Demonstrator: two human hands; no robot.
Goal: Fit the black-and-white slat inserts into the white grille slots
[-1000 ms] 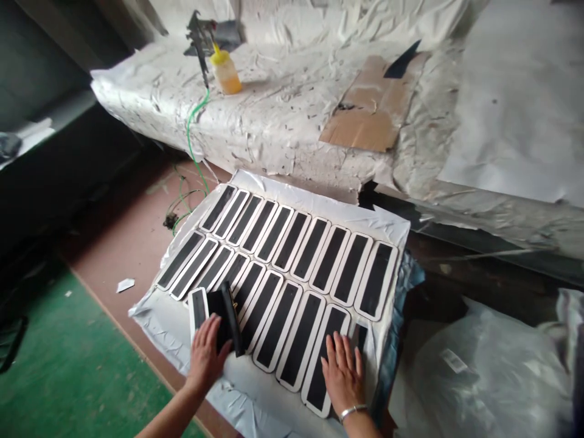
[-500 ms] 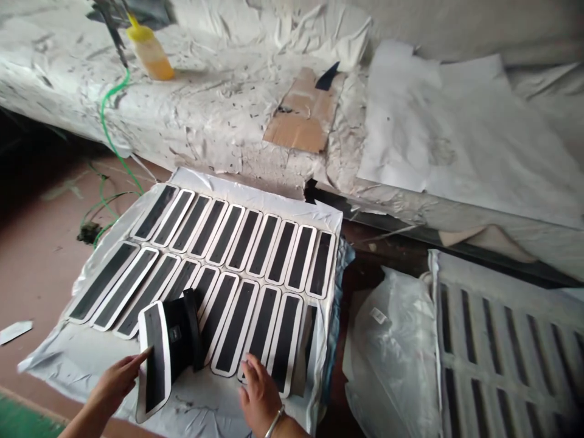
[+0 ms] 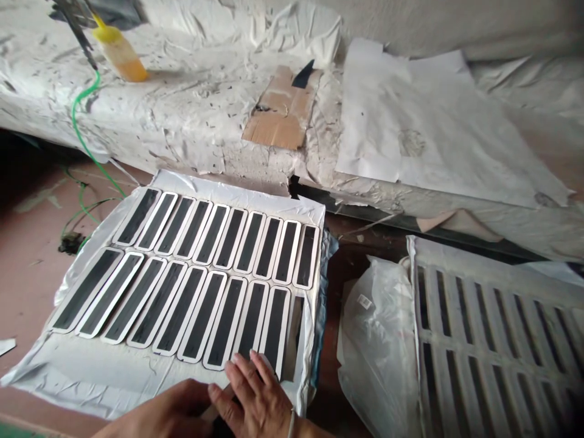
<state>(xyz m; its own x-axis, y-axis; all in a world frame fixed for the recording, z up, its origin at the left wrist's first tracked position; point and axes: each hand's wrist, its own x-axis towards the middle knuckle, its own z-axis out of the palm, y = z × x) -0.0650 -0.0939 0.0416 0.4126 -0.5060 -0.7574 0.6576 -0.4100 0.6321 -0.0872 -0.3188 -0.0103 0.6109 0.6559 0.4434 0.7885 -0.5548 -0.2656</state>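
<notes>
At the bottom edge my left hand is closed around a dark piece, mostly hidden by both hands. My right hand, with a thin bracelet at the wrist, lies over its right side, fingers stretched out and slightly apart. Its fingertips reach the lower ends of the front row of strips. These black strips with white borders lie in two rows on a board covered in white cloth. At the front row's right end lies a greyish strip, partly under the cloth's edge.
A cloth-covered ledge runs behind, with a yellow-capped squeeze bottle, torn cardboard and white paper. A green hose hangs at left. To the right are clear plastic and another board of strips.
The black piece with a white-bordered strip has gone from above the front row down to the bottom edge. My left hand has moved right beside my right hand. The view has shifted slightly.
</notes>
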